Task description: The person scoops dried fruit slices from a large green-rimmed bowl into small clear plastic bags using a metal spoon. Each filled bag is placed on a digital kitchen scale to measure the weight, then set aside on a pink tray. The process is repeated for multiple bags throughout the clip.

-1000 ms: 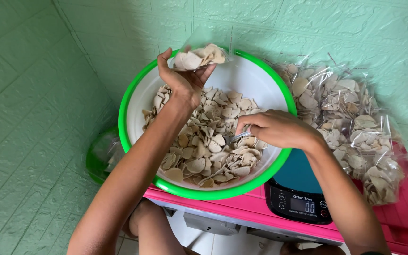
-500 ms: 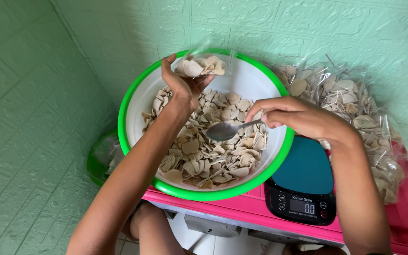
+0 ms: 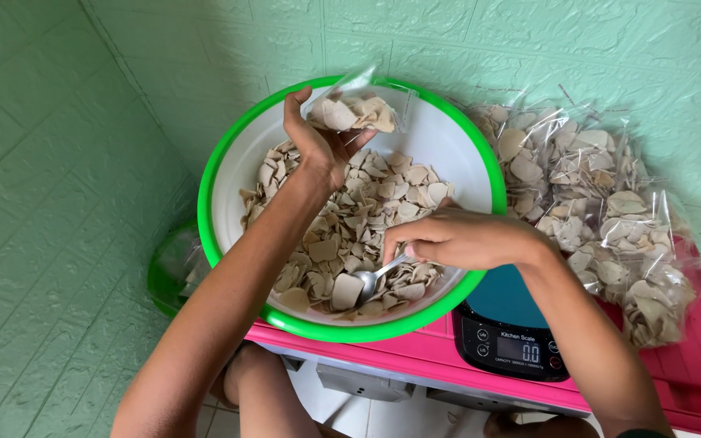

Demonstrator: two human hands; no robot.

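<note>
Nearest, the right hand [image 3: 460,238] pinches a metal spoon [image 3: 369,280] between curled fingers, its bowl resting in the pale crackers [image 3: 350,235] that fill the white, green-rimmed basin [image 3: 456,154]. Farther in, the left hand [image 3: 316,146] grips a small clear bag [image 3: 354,109] (partly filled with crackers) above the basin. Beyond to the right lie filled bags [image 3: 602,211], beside a teal kitchen scale [image 3: 509,332] on the pink table [image 3: 415,349]

Pale green embossed wall panels [image 3: 58,162] meet in a corner — a pink table [image 3: 415,349] stands below, daylit.
</note>
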